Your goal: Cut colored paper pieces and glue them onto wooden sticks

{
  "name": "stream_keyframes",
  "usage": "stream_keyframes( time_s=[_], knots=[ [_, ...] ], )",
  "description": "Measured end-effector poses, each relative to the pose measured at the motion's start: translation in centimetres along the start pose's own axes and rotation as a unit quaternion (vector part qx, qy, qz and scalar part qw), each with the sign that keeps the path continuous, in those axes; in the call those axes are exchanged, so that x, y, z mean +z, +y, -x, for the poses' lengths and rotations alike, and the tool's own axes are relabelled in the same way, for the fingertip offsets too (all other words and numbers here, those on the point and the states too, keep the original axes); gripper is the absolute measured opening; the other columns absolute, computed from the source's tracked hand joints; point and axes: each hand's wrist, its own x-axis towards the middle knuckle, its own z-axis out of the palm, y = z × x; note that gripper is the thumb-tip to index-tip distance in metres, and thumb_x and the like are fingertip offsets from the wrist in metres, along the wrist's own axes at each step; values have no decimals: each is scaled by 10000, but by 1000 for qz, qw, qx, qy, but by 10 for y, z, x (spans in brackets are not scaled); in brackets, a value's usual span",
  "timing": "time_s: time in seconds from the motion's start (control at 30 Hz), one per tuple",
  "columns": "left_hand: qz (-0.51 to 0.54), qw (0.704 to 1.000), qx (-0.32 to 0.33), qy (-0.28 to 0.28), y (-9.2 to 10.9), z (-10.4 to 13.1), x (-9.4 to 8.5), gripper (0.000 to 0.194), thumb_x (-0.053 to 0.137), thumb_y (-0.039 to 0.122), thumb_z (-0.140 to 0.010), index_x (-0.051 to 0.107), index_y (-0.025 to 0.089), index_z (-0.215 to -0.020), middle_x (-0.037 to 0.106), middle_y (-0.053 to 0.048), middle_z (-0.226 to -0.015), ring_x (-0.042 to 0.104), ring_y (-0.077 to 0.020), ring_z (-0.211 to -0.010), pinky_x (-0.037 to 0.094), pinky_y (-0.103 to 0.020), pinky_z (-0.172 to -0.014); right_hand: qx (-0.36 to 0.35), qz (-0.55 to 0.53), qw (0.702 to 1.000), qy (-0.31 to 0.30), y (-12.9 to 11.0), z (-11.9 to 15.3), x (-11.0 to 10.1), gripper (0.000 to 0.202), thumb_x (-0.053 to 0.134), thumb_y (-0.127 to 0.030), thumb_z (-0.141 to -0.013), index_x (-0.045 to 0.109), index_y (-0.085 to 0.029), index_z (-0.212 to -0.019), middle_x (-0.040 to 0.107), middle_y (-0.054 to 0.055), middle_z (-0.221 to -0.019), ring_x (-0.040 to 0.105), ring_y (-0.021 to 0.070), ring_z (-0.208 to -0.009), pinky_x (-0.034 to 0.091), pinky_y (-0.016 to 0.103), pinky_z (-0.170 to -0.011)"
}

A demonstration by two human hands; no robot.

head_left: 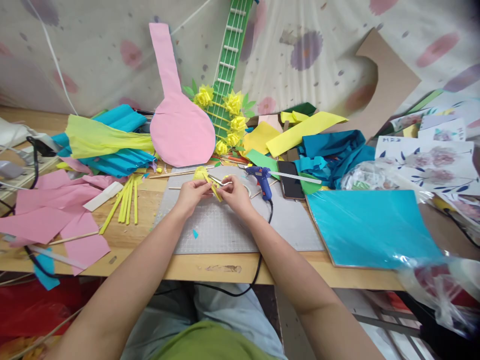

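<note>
Above the grey cutting mat (pixel 225 235), my left hand (pixel 193 196) pinches a narrow yellow paper strip (pixel 217 192). My right hand (pixel 237 194) is closed around a pair of scissors (pixel 215 179); their metal blades point left and a pale handle loop shows beside the hand. The two hands nearly meet, with the strip between them. Just behind my left fingers lies a yellow crumpled piece (pixel 200 173). To the right of my right hand rests a blue glue gun (pixel 260 179) with a white glue stick in its back.
A pink banjo-shaped cutout (pixel 182 131) and a green paper instrument (pixel 225 85) with yellow flowers lean at the back. Yellow strips (pixel 128 200) and pink paper (pixel 56 210) lie left. A phone (pixel 291 180) and blue sheets (pixel 375 227) are right. A black cord (pixel 258 270) hangs over the edge.
</note>
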Motion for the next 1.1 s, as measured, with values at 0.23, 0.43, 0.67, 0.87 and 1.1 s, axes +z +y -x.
stream_keyframes(
  time_s=[0.23, 0.43, 0.67, 0.87, 1.1],
  knots=[
    [12, 1000, 10, 11, -2, -1, 1, 283, 731, 292, -541, 672, 105, -746, 682, -71, -711, 643, -175, -659, 502, -275, -615, -38, 2, 999, 36, 0, -1, 5, 219, 571, -318, -704, 447, -212, -849, 650, -21, -716, 602, 115, -632, 442, 240, -608],
    [12, 998, 9, 61, 4, -2, -2, 231, 734, 252, -535, 655, 102, -692, 682, -77, -727, 641, -179, -649, 504, -264, -546, -4, 37, 999, -27, -3, 0, -31, 160, 584, -250, -701, 490, -190, -816, 641, -3, -708, 598, 104, -605, 441, 224, -577],
    [18, 995, -1, 94, 5, -7, -9, 178, 724, 197, -559, 649, 104, -691, 676, -56, -701, 632, -156, -606, 488, -225, -470, 132, 317, 937, -60, 12, 12, -132, 436, 556, -608, -639, 536, -173, -610, 608, 53, -584, 551, 154, -530, 374, 253, -477],
    [-10, 995, 7, 95, 5, -6, -10, 180, 725, 201, -564, 637, 102, -686, 677, -58, -697, 640, -158, -605, 404, -167, -377, 47, 335, 938, 76, 42, -12, -102, 442, 551, -505, -692, 595, -136, -930, 632, 124, -941, 581, 228, -870, 422, 308, -710],
    [-72, 991, 40, 101, 5, -5, -11, 216, 714, 245, -566, 649, 105, -717, 684, -76, -727, 649, -188, -651, 334, -153, -339, 42, 101, 979, 173, 30, -9, -91, 423, 492, -513, -728, 588, -144, -912, 642, 90, -813, 592, 179, -723, 449, 286, -642]
  ],
)
